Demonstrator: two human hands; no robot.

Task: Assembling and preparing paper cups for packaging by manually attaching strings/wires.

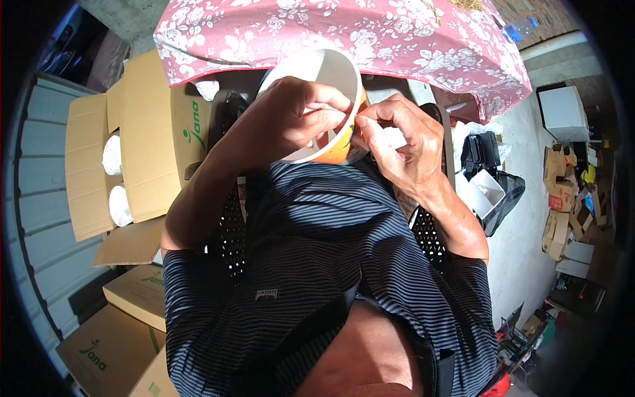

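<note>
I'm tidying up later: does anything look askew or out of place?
Cardboard at far right lies in a loose jumble on the floor, looking untidy. The tub tilts, but the left hand and right hand are at it.

We have the tub (342, 74) between our fingers (391, 114), at the surface's (317, 30) near edge. Boxes (149, 126) stand left.

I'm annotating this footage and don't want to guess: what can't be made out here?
All in the head view:
- Tub: part of its inside is hidden by the left hand.
- Right hand: whether its fingertips pinch anything is too small to tell.
- White patch: mostly covered by the right hand, so its kind is unclear.
- Tablecloth: far side cut off by the upper edge.
- Lowest box: cut off by the lower edge.
</note>
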